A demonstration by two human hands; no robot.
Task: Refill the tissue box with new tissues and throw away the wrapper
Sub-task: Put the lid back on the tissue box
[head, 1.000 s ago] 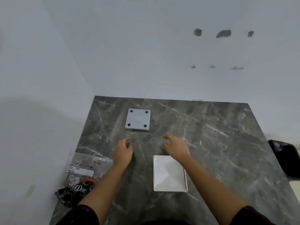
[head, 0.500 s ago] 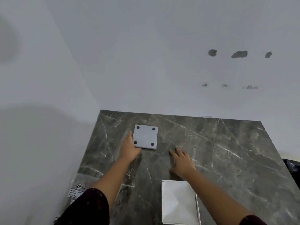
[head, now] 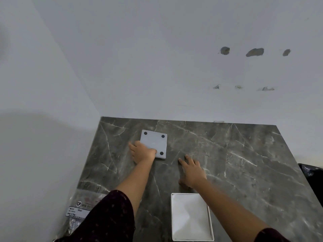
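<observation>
Tissue box (head: 191,216) open on the table (head: 244,163).
Left hand (head: 143,152) grips the grey lid (head: 154,143); right hand (head: 192,172) lies flat, empty.

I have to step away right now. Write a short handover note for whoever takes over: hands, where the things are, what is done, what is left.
Left hand: on the near-left corner of the grey square lid, which lies with its four dark pads up at the far side of the marble table; whether it grips the lid cannot be told.
Right hand: open, flat on the table, holding nothing.
White tissue box: open, near edge, tissues inside.
Printed plastic wrapper: on the table at the near-left corner.
Black bin bag: past the right edge.
Done: tissues are in.
Left: fit the lid, bin the wrapper.
</observation>
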